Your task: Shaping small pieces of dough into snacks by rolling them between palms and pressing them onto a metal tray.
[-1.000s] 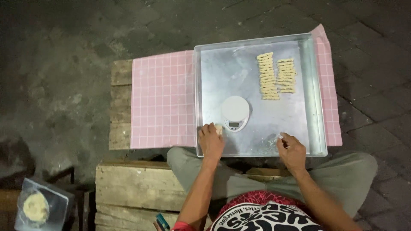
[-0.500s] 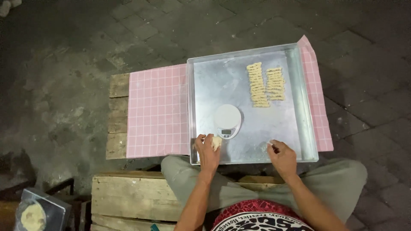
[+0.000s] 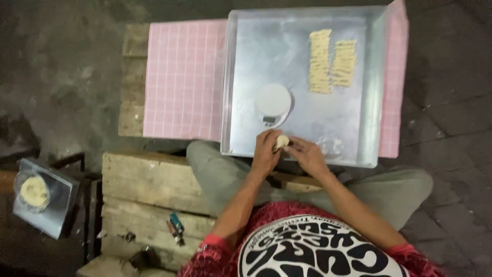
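Note:
A small pale lump of dough [image 3: 282,141] is pinched between my left hand [image 3: 266,151] and my right hand [image 3: 305,154], which meet over the near edge of a large metal tray [image 3: 246,61]. Just beyond my fingers, a round white kitchen scale [image 3: 273,104] sits in the tray. Two rows of pale dough strips [image 3: 332,61] lie at the tray's far right.
A pink checked cloth [image 3: 184,77] covers the wooden pallet under and left of the tray. A wooden bench [image 3: 148,184] below holds two lighters [image 3: 175,227]. At the far left stands a small metal tray with a bowl of dough [image 3: 35,192]. Dark paving surrounds everything.
My right hand has moved left from the tray's near right part to meet my left hand, and both now hold the dough lump. The camera has moved closer.

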